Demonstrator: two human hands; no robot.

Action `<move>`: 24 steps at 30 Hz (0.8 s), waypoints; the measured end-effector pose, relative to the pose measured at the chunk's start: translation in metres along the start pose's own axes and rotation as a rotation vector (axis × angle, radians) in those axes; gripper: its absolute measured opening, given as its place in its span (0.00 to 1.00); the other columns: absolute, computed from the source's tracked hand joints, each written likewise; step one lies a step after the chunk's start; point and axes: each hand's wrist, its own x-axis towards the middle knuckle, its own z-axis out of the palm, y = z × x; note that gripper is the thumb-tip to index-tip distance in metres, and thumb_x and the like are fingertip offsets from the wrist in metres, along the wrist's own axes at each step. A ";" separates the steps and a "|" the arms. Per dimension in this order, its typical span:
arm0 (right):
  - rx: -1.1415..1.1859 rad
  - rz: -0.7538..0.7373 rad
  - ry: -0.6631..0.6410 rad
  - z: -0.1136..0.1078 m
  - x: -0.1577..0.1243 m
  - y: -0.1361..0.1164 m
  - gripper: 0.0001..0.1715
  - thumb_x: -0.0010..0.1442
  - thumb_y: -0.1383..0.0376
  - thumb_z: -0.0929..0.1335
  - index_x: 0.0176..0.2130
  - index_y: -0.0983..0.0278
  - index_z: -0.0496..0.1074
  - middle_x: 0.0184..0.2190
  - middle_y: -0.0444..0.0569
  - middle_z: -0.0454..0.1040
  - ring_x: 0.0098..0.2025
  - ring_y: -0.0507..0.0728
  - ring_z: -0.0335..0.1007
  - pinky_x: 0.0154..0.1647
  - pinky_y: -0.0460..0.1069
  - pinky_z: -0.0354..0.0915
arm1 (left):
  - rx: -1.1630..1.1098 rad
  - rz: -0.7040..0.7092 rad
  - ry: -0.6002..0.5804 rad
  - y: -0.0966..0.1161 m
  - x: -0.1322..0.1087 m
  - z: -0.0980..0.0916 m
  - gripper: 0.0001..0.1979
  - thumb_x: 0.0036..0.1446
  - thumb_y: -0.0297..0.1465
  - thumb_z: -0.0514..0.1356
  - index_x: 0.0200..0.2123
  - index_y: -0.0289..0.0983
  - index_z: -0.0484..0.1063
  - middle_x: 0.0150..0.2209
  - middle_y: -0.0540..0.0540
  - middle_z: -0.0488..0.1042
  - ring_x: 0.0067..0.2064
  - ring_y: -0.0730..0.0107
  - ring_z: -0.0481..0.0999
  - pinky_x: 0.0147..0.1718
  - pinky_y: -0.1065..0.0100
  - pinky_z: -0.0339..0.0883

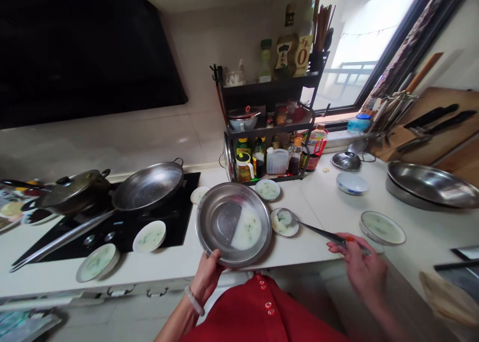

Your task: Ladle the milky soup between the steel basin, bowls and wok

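Red garment [239, 317], basin [219, 222], "0" label [302, 56]

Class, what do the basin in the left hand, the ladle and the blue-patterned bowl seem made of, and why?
Basin: metal, probably stainless steel; smooth grey sheen with soft reflections.
Ladle: probably metal, given its grey, glinting handle.
Blue-patterned bowl: apparently glazed ceramic, since its white surface looks glossy; plastic isn't ruled out.

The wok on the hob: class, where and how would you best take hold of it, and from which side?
Probably by the long handle, coming from the near left and wrapping a hand around its outer part: it is slender and juts from the wok toward that side. The small loop on the far rim could give a second hold.
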 end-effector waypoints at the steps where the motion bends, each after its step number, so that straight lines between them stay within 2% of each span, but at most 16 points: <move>1: -0.079 -0.071 -0.046 -0.003 -0.002 0.004 0.16 0.62 0.55 0.65 0.39 0.64 0.73 0.21 0.48 0.76 0.28 0.59 0.78 0.33 0.50 0.74 | -0.001 0.003 0.001 -0.001 0.001 -0.001 0.07 0.41 0.21 0.59 0.26 0.36 0.66 0.20 0.52 0.71 0.20 0.75 0.68 0.20 0.73 0.63; 3: -0.190 -0.269 -0.165 -0.006 -0.006 0.011 0.14 0.64 0.58 0.63 0.40 0.63 0.74 0.23 0.48 0.77 0.29 0.58 0.79 0.34 0.50 0.75 | -0.005 0.009 -0.003 -0.003 0.002 -0.003 0.08 0.41 0.21 0.59 0.26 0.36 0.66 0.21 0.53 0.71 0.20 0.75 0.68 0.21 0.73 0.63; 6: -0.218 -0.573 -0.346 -0.006 -0.013 0.019 0.12 0.64 0.65 0.63 0.42 0.61 0.76 0.35 0.52 0.79 0.32 0.57 0.79 0.32 0.49 0.76 | -0.012 0.010 -0.007 -0.005 0.003 -0.005 0.08 0.41 0.21 0.59 0.27 0.36 0.65 0.21 0.53 0.71 0.21 0.75 0.69 0.22 0.72 0.64; 9: -0.231 -0.755 -0.422 -0.006 -0.017 0.021 0.15 0.62 0.70 0.63 0.45 0.60 0.77 0.43 0.55 0.78 0.39 0.58 0.79 0.32 0.49 0.77 | -0.021 0.010 -0.017 -0.006 0.003 -0.005 0.08 0.42 0.21 0.59 0.27 0.36 0.65 0.21 0.53 0.71 0.21 0.75 0.69 0.22 0.72 0.65; 12: -0.237 -0.756 -0.369 -0.003 -0.019 0.012 0.15 0.63 0.70 0.63 0.45 0.60 0.76 0.42 0.54 0.78 0.38 0.58 0.79 0.35 0.50 0.77 | -0.028 0.010 -0.022 -0.004 0.001 -0.004 0.08 0.42 0.21 0.59 0.28 0.36 0.65 0.21 0.53 0.71 0.21 0.75 0.68 0.22 0.73 0.64; 16: -0.159 -0.547 -0.267 0.014 -0.026 -0.006 0.13 0.67 0.66 0.61 0.45 0.61 0.73 0.35 0.50 0.78 0.31 0.56 0.78 0.35 0.51 0.76 | -0.028 0.018 -0.031 -0.003 -0.003 -0.003 0.09 0.41 0.21 0.59 0.28 0.36 0.65 0.23 0.51 0.73 0.22 0.75 0.69 0.23 0.73 0.65; 19: -0.079 -0.510 -0.315 0.034 -0.034 -0.011 0.13 0.68 0.66 0.60 0.44 0.61 0.73 0.38 0.50 0.77 0.29 0.54 0.77 0.33 0.50 0.75 | -0.022 0.019 -0.025 -0.002 -0.005 -0.001 0.09 0.41 0.21 0.59 0.28 0.36 0.65 0.23 0.51 0.73 0.23 0.74 0.70 0.23 0.72 0.66; 24: -0.024 -0.646 -0.453 0.063 -0.039 0.000 0.14 0.67 0.69 0.61 0.45 0.60 0.73 0.42 0.53 0.76 0.32 0.54 0.78 0.32 0.48 0.76 | -0.016 0.013 -0.024 -0.001 -0.009 0.001 0.08 0.39 0.22 0.59 0.27 0.36 0.66 0.20 0.53 0.70 0.21 0.76 0.67 0.22 0.73 0.64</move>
